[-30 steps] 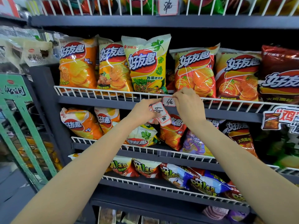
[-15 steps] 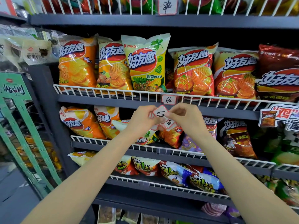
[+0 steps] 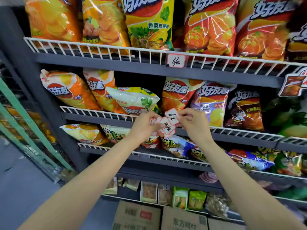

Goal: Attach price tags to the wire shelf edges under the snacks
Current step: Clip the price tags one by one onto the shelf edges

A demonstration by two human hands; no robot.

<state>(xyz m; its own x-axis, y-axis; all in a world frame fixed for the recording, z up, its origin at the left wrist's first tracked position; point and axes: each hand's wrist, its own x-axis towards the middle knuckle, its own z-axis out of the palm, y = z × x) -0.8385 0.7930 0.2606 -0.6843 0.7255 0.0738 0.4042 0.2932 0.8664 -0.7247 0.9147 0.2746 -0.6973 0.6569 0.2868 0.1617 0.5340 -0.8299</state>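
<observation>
Between both hands, a price tag (image 3: 172, 116) is pinched by the right hand (image 3: 193, 123); a stack of tags (image 3: 163, 127) is gripped by the left hand (image 3: 145, 124).

Price tags (image 3: 167, 123) between both hands

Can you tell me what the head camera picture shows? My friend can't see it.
Two bare hands meet in front of snack shelves: the left hand holds a bunch of small price tags, and the right hand pinches the top tag. One tag already hangs on the wire shelf edge above, under big chip bags.
</observation>
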